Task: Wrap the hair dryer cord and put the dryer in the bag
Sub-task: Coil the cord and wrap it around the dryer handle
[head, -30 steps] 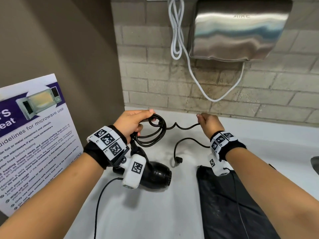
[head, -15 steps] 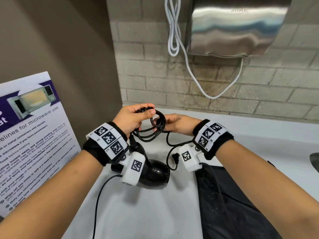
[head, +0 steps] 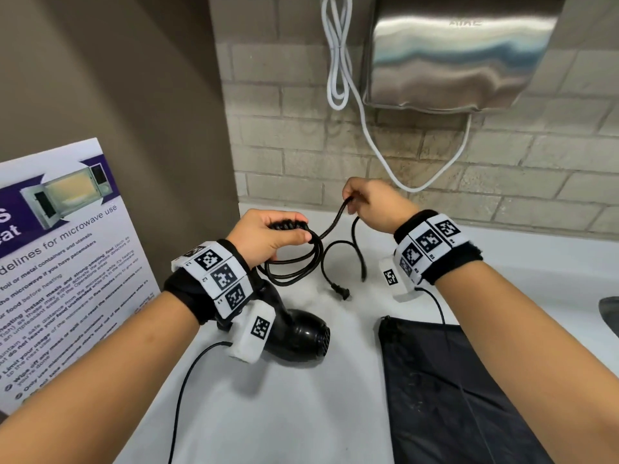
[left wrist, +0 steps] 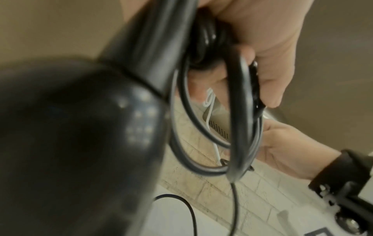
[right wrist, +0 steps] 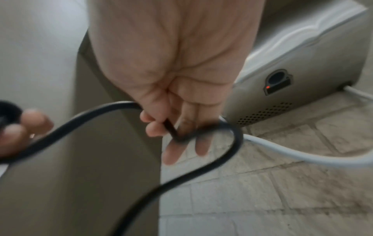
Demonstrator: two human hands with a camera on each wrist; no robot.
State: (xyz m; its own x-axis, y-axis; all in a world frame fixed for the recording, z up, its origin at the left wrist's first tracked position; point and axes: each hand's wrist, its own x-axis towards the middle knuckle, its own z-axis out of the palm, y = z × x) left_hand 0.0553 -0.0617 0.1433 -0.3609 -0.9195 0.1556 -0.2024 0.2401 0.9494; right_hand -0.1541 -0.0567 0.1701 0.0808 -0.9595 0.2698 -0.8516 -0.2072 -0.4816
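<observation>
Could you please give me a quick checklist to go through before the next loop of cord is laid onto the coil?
1. Left hand grips the coil: ok.
2. Right hand pinches the free cord: ok.
3. Plug unplugged, lying on the counter: ok.
4. Cord fully wrapped: not ok, a tail remains.
5. Bag mouth open: cannot tell.
6. Hair dryer hangs steady: cannot tell.

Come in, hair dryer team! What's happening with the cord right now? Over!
Left hand grips coiled cord at the dryer handle. Right hand pinches the loose end. Plug dangling. Bag flat on counter, nothing blocking.
</observation>
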